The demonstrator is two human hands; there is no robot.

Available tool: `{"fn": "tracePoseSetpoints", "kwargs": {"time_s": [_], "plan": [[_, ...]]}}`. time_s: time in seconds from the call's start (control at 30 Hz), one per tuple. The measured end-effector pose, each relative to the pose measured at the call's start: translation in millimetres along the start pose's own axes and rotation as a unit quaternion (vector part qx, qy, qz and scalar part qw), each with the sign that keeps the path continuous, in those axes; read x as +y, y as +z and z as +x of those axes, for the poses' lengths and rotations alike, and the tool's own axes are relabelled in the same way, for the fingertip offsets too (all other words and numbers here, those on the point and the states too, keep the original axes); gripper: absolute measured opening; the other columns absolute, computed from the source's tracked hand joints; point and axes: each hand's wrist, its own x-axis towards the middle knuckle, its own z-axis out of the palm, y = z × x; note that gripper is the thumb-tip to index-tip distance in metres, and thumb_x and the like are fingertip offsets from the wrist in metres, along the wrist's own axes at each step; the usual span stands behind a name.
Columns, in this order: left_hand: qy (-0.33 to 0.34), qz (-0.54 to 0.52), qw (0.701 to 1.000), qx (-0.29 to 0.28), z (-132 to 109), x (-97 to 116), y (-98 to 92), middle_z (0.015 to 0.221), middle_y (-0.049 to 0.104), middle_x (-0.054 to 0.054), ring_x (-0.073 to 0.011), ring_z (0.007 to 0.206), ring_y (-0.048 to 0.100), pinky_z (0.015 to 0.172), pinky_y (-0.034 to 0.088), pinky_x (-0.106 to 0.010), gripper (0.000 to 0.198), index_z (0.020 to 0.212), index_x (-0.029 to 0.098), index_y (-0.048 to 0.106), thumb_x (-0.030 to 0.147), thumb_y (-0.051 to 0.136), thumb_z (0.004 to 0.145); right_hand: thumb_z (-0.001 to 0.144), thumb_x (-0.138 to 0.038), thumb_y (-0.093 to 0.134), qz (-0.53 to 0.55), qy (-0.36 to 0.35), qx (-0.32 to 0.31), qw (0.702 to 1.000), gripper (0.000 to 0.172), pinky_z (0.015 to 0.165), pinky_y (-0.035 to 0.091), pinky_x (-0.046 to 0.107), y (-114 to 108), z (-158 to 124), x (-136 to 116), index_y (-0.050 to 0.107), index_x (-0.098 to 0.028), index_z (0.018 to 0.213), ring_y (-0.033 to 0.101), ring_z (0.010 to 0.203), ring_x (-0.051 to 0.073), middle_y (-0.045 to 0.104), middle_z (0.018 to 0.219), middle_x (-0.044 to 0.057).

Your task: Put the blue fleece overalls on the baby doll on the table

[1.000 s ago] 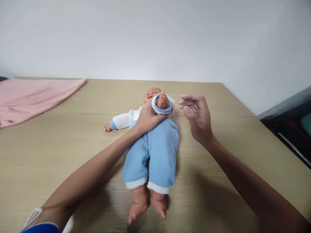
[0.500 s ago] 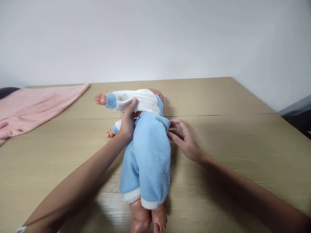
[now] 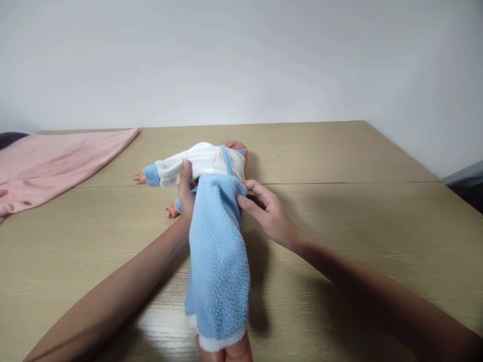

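Observation:
A baby doll lies turned on its side on the table, its head at the far end and its legs toward me. It wears a white fleecy top with blue trim and light blue fleece pants with white hems. My left hand grips the doll at the front of its body, thumb over the white sleeve; its other fingers are hidden. On the back side, my right hand pinches the pants' waistband between thumb and fingers. The doll's feet fall outside the view.
The wooden table has a seam running across it. A pink cloth is spread at the left. Behind stands a pale wall, and a dark object shows past the right edge.
The doll has rolled further onto its side and its raised arm has shifted left and down. My right hand has moved left and closed on the waistband.

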Motion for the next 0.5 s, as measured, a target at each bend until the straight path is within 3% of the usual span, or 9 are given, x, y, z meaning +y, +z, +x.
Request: {"fn": "tracePoseSetpoints", "kwargs": {"time_s": [0.1, 0.3, 0.4, 0.5], "plan": [[-0.039, 0.003, 0.999, -0.034, 2.6, 6.0, -2.2, 0.124, 0.088, -0.006, -0.0302, 0.129, 0.079, 0.118, 0.063, -0.044, 0.054, 0.112, 0.027, 0.082, 0.077, 0.076, 0.094, 0.111, -0.055, 0.071, 0.026, 0.021, 0.012, 0.999, 0.030, 0.085, 0.049, 0.033, 3.5, 6.2, 1.8, 0.062, -0.027, 0.104, 0.055, 0.091, 0.018, 0.057, 0.096, -0.002], [-0.032, 0.028, 0.999, -0.008, 10.3, 11.8, -17.2, 0.117, 0.089, -0.004, -0.0311, 0.127, 0.081, 0.114, 0.066, -0.046, 0.050, 0.116, 0.029, 0.083, 0.075, 0.074, 0.096, 0.102, -0.061, 0.084, 0.062, 0.064, -0.012, 0.996, 0.044, 0.076, 0.045, 0.031, 5.3, 27.6, 6.7, 0.055, -0.030, 0.112, 0.053, 0.084, 0.017, 0.058, 0.094, -0.005], [-0.067, 0.012, 0.998, 0.010, 10.6, 10.8, -24.6, 0.121, 0.089, -0.004, -0.0332, 0.132, 0.080, 0.117, 0.066, -0.049, 0.057, 0.120, 0.030, 0.083, 0.080, 0.070, 0.096, 0.099, -0.060, 0.088, 0.051, 0.106, -0.019, 0.993, 0.050, 0.079, 0.049, 0.031, 0.7, 29.8, 11.1, 0.056, -0.030, 0.122, 0.060, 0.091, 0.018, 0.065, 0.102, -0.003], [-0.068, -0.012, 0.998, 0.011, 9.3, 12.3, -23.6, 0.131, 0.088, -0.003, -0.0334, 0.142, 0.076, 0.121, 0.064, -0.053, 0.056, 0.130, 0.032, 0.082, 0.077, 0.063, 0.102, 0.104, -0.060, 0.082, 0.002, 0.107, -0.030, 0.994, 0.040, 0.091, 0.053, 0.035, -5.8, 19.8, 17.4, 0.063, -0.028, 0.121, 0.065, 0.103, 0.021, 0.069, 0.113, 0.001]]}}
